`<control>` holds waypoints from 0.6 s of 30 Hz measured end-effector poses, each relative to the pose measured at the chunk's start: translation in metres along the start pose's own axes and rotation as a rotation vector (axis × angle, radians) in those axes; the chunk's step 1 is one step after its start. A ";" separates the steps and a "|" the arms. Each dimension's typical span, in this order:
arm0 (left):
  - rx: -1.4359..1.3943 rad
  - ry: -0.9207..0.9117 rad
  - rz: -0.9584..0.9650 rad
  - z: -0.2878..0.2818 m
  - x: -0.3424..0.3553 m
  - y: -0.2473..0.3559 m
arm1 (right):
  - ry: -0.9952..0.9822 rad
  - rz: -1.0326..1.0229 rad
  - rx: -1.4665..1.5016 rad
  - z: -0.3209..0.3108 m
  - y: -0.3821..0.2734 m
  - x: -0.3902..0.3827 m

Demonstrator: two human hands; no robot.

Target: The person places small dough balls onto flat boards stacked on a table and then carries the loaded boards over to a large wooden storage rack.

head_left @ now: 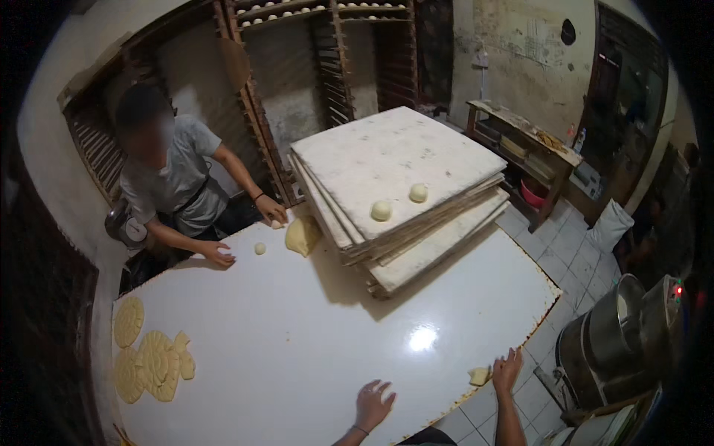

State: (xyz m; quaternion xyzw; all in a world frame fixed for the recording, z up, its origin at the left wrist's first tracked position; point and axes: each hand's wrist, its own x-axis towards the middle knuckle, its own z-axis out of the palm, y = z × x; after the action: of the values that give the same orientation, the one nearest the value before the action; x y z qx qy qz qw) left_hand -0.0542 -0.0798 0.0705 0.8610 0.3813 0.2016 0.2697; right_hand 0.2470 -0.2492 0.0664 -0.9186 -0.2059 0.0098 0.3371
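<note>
One dough piece (pixel 480 376) lies by our right hand (pixel 508 370), whose grip we cannot tell; our left hand (pixel 374 406) is spread, empty; likely portioning, next calling for a sure hold

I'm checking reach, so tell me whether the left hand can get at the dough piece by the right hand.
Probably yes: the left hand looks open and empty, and only tabletop lies between it and the dough piece; the right hand sits close on the far side.
</note>
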 end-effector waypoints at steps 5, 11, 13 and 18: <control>0.067 -0.168 0.333 -0.004 -0.034 -0.058 | -0.372 -0.689 -0.049 -0.001 -0.003 -0.005; 0.029 0.313 -0.144 0.037 0.055 0.023 | 0.144 -0.331 0.123 0.047 -0.052 0.049; 0.106 0.143 0.105 0.046 0.001 0.001 | -0.182 -0.404 0.075 0.031 -0.055 0.018; 0.364 0.352 -0.095 -0.002 0.054 -0.082 | -0.033 -0.613 -0.004 0.004 -0.019 0.079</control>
State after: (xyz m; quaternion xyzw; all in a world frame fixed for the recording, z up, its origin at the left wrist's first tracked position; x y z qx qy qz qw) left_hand -0.0665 0.0078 0.0292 0.8282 0.4923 0.2634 0.0487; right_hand 0.3112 -0.2031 0.0845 -0.8140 -0.4790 -0.0777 0.3193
